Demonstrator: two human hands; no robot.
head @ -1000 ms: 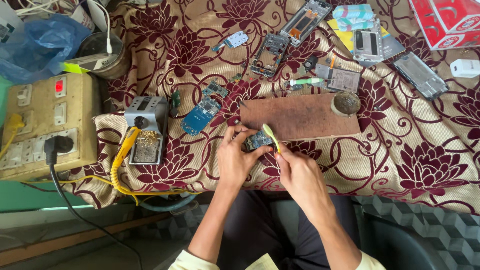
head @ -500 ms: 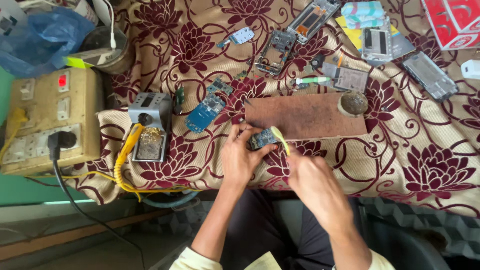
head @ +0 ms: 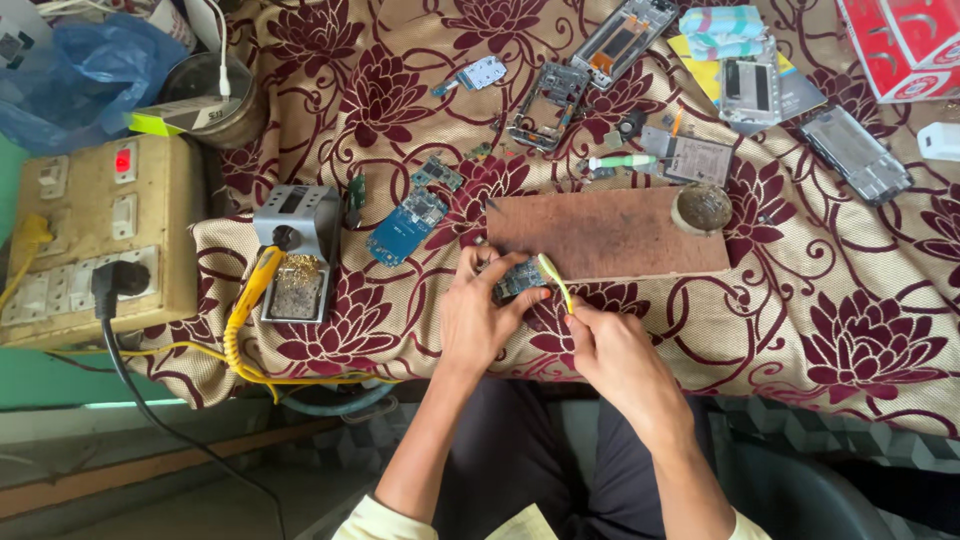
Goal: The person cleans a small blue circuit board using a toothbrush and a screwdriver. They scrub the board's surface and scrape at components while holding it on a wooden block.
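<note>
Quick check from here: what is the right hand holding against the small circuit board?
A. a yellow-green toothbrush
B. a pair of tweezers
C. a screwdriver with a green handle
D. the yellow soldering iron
A: the right hand holds a yellow-green toothbrush, its head at the small circuit board that the left hand holds.

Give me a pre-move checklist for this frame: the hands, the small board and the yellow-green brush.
1. Left hand grips the small blue-green circuit board: ok.
2. Right hand holds the slim yellow-green plastic brush: ok.
3. Brush head touching the board: cannot tell, too small to see.
4. Board held near the edge of the brown wooden work block, which lies flat on the floral cloth: ok.
5. Yellow-handled soldering iron parked at its grey stand, apart from both hands: ok.
</note>
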